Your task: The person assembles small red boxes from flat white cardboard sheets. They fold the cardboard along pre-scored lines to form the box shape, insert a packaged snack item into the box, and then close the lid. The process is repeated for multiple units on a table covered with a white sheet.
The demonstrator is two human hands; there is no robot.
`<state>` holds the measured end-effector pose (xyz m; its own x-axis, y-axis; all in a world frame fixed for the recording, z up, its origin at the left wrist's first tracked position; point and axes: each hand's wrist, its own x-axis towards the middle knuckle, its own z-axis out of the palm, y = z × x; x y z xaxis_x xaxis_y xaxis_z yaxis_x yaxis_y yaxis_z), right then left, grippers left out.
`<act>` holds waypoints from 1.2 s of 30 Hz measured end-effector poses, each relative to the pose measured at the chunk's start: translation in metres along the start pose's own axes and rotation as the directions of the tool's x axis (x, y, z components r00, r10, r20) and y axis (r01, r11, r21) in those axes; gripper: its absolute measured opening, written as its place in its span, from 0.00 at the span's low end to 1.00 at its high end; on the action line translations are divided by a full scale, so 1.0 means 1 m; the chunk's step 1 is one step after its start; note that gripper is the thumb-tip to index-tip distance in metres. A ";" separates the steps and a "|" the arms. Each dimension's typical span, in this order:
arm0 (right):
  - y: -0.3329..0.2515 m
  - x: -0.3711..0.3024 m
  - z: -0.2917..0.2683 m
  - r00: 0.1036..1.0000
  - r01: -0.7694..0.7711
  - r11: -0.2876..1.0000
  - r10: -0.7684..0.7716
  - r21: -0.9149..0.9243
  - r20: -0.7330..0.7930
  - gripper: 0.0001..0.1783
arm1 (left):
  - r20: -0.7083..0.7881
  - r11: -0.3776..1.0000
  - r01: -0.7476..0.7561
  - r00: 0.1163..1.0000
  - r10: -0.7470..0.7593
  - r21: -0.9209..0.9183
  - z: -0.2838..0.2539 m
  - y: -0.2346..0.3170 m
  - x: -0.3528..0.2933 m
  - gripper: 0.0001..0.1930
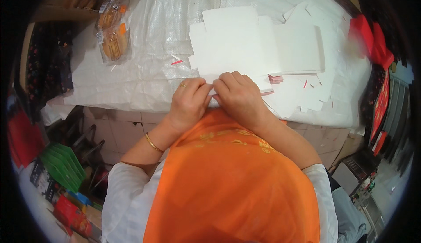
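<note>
A flat, cut-out white cardboard sheet lies in front of me at the near side of the table. My left hand and my right hand meet at its near edge, fingers curled and thumbs together. Both pinch that edge; the small part between the fingertips is mostly hidden. Other white card pieces lie stacked and overlapping just right of the sheet. Small reddish folded card edges show beside my right hand. A ring and a bracelet are on my left hand and wrist.
White woven sheeting covers the table. Clear packs of brown baked goods stand at the far left. Thin red and white scraps lie around. A bright red object sits at the right edge. Green plastic trays are low at left.
</note>
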<state>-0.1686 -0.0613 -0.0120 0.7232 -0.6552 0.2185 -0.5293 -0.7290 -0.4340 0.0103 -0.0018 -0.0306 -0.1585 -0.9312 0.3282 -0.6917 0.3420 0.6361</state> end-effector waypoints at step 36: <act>0.007 0.096 -0.020 0.643 -0.277 0.953 0.277 -0.120 0.714 0.06 | 0.314 0.908 0.407 0.854 -0.415 0.093 -0.014 -0.012 0.039 0.11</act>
<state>-0.1116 -0.1332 0.0240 0.6350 -0.4814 -0.6042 -0.7584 -0.5372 -0.3690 0.0226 -0.0409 -0.0158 -0.0694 -0.9767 -0.2031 -0.7586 -0.0806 0.6465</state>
